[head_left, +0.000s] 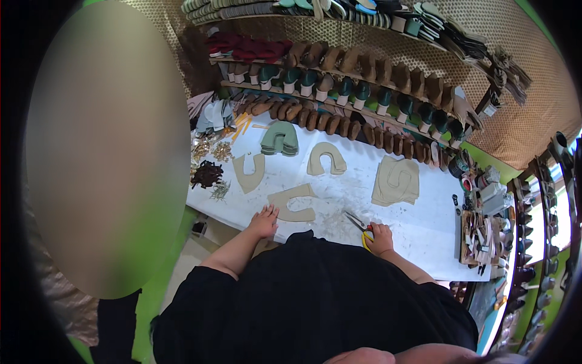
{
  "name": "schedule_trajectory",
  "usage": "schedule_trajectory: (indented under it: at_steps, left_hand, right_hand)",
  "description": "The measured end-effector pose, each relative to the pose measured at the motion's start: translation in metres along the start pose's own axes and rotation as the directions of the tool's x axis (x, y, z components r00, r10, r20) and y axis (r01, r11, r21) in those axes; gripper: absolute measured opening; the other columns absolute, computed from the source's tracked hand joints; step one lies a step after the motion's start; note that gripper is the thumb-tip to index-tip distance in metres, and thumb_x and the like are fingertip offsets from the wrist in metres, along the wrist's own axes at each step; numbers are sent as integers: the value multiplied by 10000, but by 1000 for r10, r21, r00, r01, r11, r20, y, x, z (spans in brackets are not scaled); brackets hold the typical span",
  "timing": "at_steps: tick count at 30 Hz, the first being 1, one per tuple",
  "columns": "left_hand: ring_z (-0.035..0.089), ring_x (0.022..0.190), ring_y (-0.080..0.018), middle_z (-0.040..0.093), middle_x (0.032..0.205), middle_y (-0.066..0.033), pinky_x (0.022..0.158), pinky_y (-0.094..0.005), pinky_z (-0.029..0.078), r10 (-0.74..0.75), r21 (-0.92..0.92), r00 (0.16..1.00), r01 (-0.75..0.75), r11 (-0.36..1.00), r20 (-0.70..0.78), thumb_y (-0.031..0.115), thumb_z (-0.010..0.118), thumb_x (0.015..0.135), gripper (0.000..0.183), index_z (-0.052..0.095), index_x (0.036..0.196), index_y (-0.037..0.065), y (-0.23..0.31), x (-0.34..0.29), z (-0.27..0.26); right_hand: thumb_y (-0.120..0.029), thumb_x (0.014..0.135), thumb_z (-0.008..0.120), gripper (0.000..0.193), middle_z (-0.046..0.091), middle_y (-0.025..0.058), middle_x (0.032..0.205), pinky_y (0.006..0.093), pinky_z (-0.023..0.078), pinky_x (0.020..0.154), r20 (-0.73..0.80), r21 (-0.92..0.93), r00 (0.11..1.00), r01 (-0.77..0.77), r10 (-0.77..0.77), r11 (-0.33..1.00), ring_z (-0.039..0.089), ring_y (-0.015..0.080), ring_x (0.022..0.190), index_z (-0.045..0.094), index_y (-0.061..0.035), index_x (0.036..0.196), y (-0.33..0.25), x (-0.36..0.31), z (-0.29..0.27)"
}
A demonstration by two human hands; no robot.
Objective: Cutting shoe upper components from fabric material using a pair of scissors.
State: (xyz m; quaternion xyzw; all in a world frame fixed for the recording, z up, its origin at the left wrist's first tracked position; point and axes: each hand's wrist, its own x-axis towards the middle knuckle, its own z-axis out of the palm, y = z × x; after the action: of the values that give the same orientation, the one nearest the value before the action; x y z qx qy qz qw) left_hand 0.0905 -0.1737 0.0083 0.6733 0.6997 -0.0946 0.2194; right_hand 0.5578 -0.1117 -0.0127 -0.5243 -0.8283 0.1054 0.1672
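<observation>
My left hand (pixel 264 222) lies on the white table with its fingers stretched out, the fingertips at the near left edge of a beige U-shaped piece (pixel 296 212). To the right, my right hand (pixel 381 238) is closed at the red and yellow handles of a pair of scissors (pixel 357 222), whose blades point away to the left, low over the tabletop. Farther back lie a second beige U-shaped piece (pixel 254 176), a stack of beige U-shaped pieces (pixel 327 156) and a stack of green ones (pixel 279 138). A larger beige stack (pixel 394 182) sits at the right.
Small heaps of brass-coloured bits (pixel 222 150) and dark brown pieces (pixel 208 174) lie at the table's left end. Shelves of shoe lasts and shoe parts (pixel 339 91) line the back. A box of tools (pixel 476 239) stands at the right edge. A large blurred patch covers the left side.
</observation>
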Motion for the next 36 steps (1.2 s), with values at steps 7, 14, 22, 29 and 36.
schedule_trajectory:
  at_steps: [7, 14, 22, 29, 36]
  left_hand:
    - [234, 1482, -373, 137, 1644, -139, 1145, -509, 323, -108, 20, 993, 108, 994, 37, 398, 559, 915, 803, 190, 1563, 100, -13, -18, 21]
    - [229, 1491, -324, 118, 1653, -99, 1159, -516, 303, -219, -49, 976, 220, 974, 12, 388, 562, 932, 790, 182, 1567, 111, -21, -46, 46]
    - [248, 1485, -319, 138, 1646, -111, 1170, -483, 300, -281, 32, 957, 279, 960, 69, 411, 590, 923, 820, 193, 1562, 87, -4, -71, 33]
    - [310, 1456, -326, 175, 1636, -122, 1142, -473, 349, -365, -3, 926, 367, 930, 98, 451, 636, 881, 849, 257, 1541, 75, -5, -58, 33]
    - [629, 1120, -336, 648, 1229, -170, 942, -431, 513, -295, 33, 953, 294, 955, 67, 423, 617, 855, 467, 710, 1102, 37, -8, -52, -2]
  right_hand:
    - [-339, 763, 737, 503, 599, 152, 1027, 443, 462, 875, 107, 10, 991, 80, -80, 997, 562, 343, 993, 602, -90, 1179, 16, 11, -2]
    - [-319, 748, 755, 491, 612, 176, 1007, 441, 480, 888, 201, 96, 977, 46, -64, 994, 574, 366, 1005, 610, -76, 1149, 16, 16, -14]
    - [-326, 719, 764, 497, 635, 196, 1014, 444, 504, 865, 307, 47, 952, -1, -13, 999, 607, 382, 971, 634, -66, 1123, 20, 25, -15]
    - [-321, 687, 809, 586, 636, 197, 1053, 426, 501, 910, 339, 24, 941, -9, 0, 1000, 612, 379, 1022, 620, -63, 1178, 9, 23, -23]
    - [-283, 690, 812, 623, 627, 200, 1110, 409, 495, 944, 297, 23, 953, -75, 65, 997, 606, 368, 1060, 604, -67, 1235, 10, 16, -13]
